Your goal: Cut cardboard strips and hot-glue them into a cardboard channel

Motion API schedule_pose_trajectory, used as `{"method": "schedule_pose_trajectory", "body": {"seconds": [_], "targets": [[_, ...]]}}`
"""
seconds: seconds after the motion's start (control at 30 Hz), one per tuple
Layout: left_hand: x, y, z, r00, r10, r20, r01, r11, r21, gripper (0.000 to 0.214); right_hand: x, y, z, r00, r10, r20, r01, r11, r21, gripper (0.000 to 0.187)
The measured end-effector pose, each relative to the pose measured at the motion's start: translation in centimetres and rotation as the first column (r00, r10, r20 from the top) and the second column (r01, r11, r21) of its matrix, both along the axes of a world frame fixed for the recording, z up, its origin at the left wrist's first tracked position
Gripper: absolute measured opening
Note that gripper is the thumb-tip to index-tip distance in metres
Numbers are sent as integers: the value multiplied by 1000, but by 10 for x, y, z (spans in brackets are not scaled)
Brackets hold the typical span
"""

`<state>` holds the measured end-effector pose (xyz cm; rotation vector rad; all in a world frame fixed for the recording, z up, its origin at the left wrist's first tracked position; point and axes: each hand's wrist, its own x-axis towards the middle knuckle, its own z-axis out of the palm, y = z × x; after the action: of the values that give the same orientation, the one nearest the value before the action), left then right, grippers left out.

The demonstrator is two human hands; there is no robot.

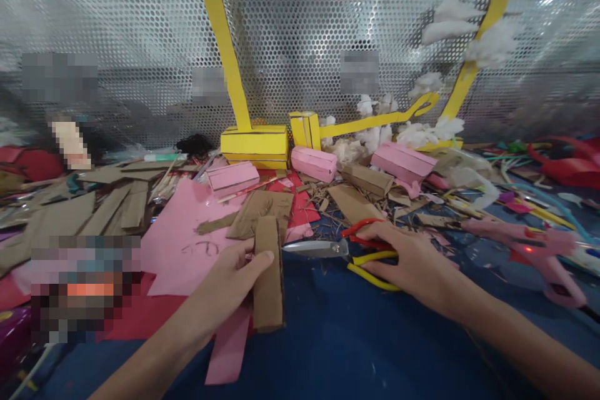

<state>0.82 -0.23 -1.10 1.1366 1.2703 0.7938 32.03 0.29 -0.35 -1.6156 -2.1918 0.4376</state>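
Observation:
My left hand [229, 281] grips a folded brown cardboard strip [268, 275], thumb on its left edge, and holds it upright over the blue table cover [356, 337]. A pink paper strip [229, 344] hangs below that hand. My right hand [412, 262] rests on a pair of scissors [342, 250] with red and yellow handles. Its fingers lie over the handles, and the closed silver blades point left toward the cardboard strip.
Pink paper sheet [182, 244], red paper and cardboard scraps [94, 212] lie at left. Yellow boxes [255, 145], pink boxes [314, 162] and cotton tufts [422, 131] stand before a perforated metal screen. A pink glue gun [534, 250] lies at right.

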Motion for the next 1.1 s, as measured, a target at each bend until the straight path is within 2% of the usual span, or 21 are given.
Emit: {"method": "schedule_pose_trajectory", "body": {"seconds": [0.27, 0.67, 1.1], "targets": [[-1, 2, 5, 998, -65, -23, 65, 998, 12, 34, -2, -1, 0, 1000, -6, -9, 6, 1000, 7, 28], [1, 1, 0, 978, 21, -207, 2, 994, 109, 30, -7, -3, 2, 1000, 11, -6, -11, 997, 70, 28], [1, 3, -1, 973, 7, -230, 25, 990, 135, 27, -1, 4, 4, 999, -8, -48, 10, 999, 46, 26]]}}
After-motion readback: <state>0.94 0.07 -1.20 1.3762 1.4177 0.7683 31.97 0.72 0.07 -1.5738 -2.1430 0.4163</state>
